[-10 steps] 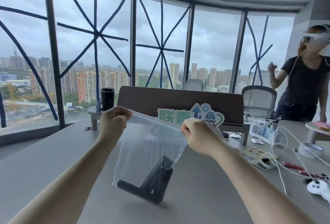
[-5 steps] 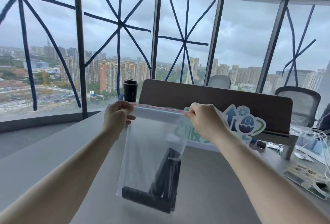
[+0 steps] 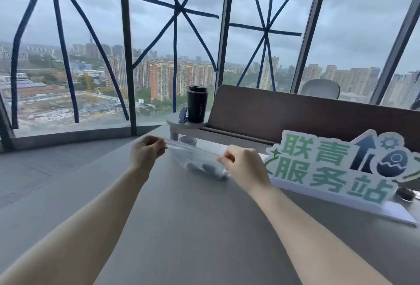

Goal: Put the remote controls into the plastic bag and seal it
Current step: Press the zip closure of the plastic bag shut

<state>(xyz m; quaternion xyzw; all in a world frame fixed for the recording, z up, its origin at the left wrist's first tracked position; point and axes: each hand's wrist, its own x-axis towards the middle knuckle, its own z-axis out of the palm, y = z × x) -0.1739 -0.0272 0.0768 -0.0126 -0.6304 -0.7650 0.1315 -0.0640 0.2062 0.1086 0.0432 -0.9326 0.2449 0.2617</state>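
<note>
here the plastic bag [image 3: 200,162] lies on the table [image 3: 181,228], its mouth strip stretched left to right between the left hand [image 3: 146,155] and right hand [image 3: 244,166], each pinched shut on one end, dark remote controls [image 3: 210,168] blurred inside.

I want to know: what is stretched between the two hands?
In the head view, the clear plastic bag stretches from the left hand to the right hand, dark remotes inside.

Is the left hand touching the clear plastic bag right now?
Touching. The head view shows the left hand pinching the clear plastic bag at one end of its top edge, fingers closed on the strip.
</note>
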